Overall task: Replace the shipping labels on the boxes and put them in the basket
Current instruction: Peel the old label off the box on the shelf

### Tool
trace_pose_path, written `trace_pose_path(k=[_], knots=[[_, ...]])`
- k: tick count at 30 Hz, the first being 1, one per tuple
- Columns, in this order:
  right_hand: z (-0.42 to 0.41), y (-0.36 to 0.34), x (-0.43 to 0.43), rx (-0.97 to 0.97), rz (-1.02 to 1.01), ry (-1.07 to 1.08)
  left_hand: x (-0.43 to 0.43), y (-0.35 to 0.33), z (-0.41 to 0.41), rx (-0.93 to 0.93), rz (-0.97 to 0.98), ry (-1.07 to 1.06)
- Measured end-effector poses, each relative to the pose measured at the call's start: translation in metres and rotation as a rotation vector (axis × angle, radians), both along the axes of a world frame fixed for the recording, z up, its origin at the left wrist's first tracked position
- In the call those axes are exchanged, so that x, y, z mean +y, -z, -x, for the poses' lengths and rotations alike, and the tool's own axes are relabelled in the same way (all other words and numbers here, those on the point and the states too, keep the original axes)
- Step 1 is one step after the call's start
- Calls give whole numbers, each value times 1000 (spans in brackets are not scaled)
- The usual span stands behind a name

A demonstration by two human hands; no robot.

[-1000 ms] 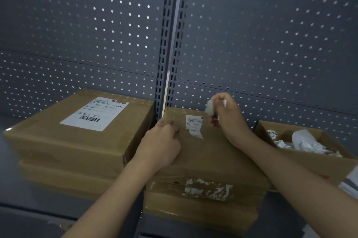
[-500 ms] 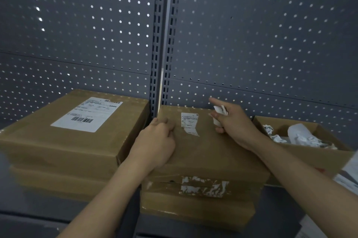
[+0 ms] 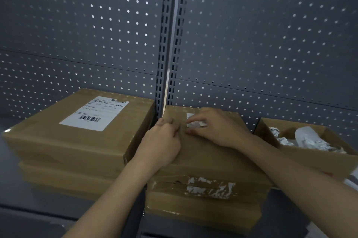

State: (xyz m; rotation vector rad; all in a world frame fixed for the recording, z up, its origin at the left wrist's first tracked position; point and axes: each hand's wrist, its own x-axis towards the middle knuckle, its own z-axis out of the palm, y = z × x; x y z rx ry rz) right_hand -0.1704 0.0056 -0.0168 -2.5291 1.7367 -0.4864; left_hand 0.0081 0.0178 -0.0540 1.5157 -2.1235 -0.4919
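Two stacks of boxes sit side by side on a shelf (image 3: 38,204) before a pegboard (image 3: 251,44). A label (image 3: 95,112) lies atop the left stack (image 3: 77,141). The left hand (image 3: 160,141) and right hand (image 3: 215,127) rest on the right stack (image 3: 213,156), the right hand pinching a scrap (image 3: 201,123). Further right, an open box (image 3: 329,160) holds crumpled paper (image 3: 310,139).

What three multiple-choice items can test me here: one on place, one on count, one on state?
1. Where on the shelf is the open box of crumpled paper?
A. far left
B. far right
C. atop the labelled box

2. How many whole barcode labels show?
A. one
B. two
C. three

3. The label on the box under the right hand is:
A. whole
B. freshly replaced
C. mostly torn off

Key: 1 B, it stands rightmost; 2 A, only the left top box bears one; 3 C, only a small white remnant shows.
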Motion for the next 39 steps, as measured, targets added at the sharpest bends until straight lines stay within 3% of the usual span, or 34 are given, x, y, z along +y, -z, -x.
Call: trace_pose_path(k=[8, 13, 19, 30, 34, 39], knots=[[2, 12, -17, -357, -13, 102, -6, 7, -1, 38, -3, 27], [8, 17, -20, -429, 18, 141, -7, 8, 1, 41, 24, 39], [12, 12, -16, -384, 81, 226, -8, 12, 0, 47, 41, 61], [8, 8, -15, -764, -12, 150, -12, 15, 0, 59, 69, 59], [8, 6, -14, -641, 15, 198, -12, 15, 0, 32, 61, 48], [0, 4, -23, -246, 21, 255, -12, 15, -1, 47, 64, 36]])
